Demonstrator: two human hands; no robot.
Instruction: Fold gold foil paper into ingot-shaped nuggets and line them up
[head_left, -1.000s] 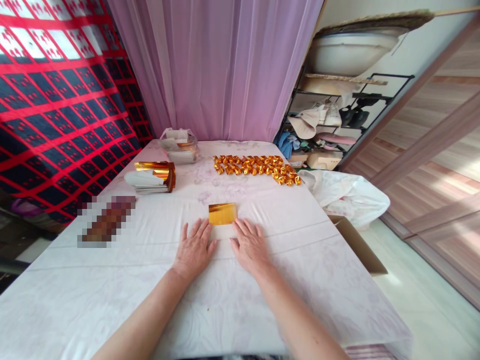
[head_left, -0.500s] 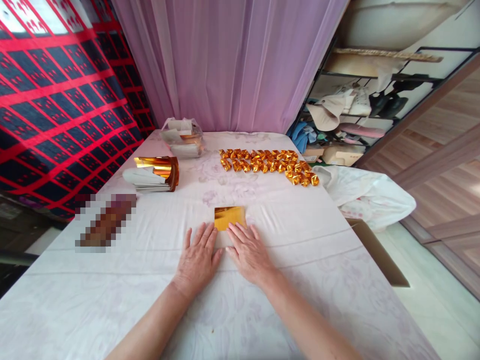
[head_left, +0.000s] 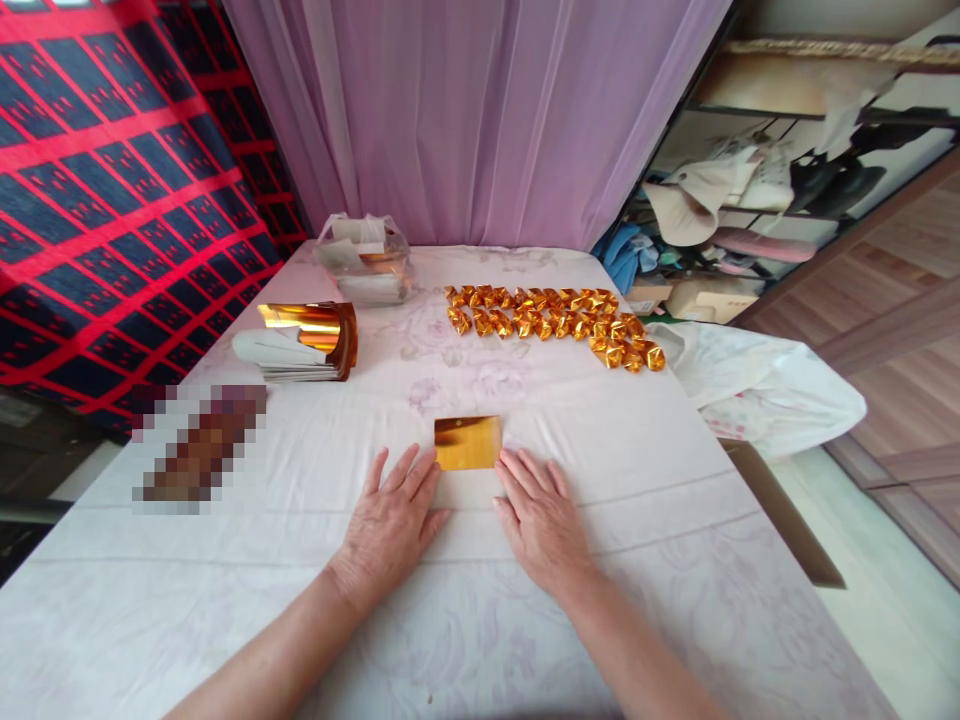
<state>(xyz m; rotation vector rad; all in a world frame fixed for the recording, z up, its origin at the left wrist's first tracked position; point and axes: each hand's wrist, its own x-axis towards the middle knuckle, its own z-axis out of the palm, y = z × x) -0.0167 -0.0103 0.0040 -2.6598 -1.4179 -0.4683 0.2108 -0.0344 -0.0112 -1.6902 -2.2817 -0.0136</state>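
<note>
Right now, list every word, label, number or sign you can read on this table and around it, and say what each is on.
No readable text anywhere.
Gold foil sheet between the left hand and right hand: plain, no print.
Stack of foil sheets: no print visible.
Folded gold pieces: none.
Red patterned cloth: repeated marks, too small to read.

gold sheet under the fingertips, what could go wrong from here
The gold sheet looks thin and glossy. Left hand and right hand lie flat with only fingertips at its near edge, so it could slide on the white tablecloth, or the crease may come out crooked. The cloth already shows wrinkles, which might spoil a clean fold. A wide sweep could also scatter the folded gold pieces behind it.
</note>
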